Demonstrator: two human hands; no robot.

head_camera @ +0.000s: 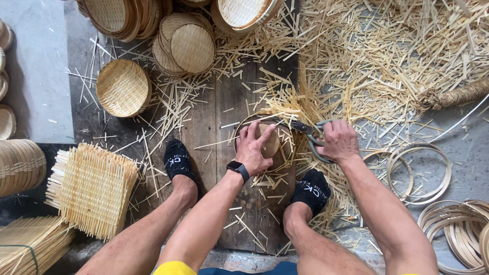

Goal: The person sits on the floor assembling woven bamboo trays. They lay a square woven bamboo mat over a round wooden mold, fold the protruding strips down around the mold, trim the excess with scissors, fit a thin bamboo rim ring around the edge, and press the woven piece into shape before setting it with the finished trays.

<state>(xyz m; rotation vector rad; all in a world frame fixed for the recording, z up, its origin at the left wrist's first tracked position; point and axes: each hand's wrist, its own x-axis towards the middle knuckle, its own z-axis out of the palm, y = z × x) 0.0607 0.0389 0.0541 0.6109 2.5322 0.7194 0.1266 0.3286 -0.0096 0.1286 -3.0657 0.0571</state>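
Two hands at work, left hand spread flat on round woven tray, right hand gripping shears at its rim

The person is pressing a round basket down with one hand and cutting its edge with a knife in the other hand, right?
Not a knife: the head view shows scissors in the right hand. The left hand does press the round basket down.
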